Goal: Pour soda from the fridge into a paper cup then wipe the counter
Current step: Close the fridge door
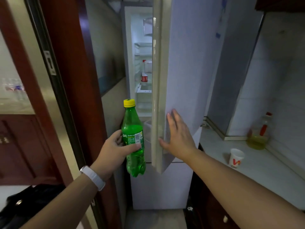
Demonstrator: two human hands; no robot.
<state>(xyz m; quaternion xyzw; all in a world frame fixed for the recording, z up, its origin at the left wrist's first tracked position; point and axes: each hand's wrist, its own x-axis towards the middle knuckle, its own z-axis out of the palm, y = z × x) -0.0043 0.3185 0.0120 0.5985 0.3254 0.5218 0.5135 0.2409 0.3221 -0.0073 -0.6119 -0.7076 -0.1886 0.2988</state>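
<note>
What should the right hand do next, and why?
Probably push the fridge door shut: the right hand lies flat on its outer face, the door stands ajar, and the left hand already holds the green soda bottle, cap on.

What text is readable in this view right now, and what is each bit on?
Green bottle label: print and barcode, too blurred to read.
Cup: red mark like "W", nothing else legible.
Fridge bottle, red label: too small to read.
Sticker on the door frame: blurred, unreadable.
Oil bottle, red label: unreadable.
</note>
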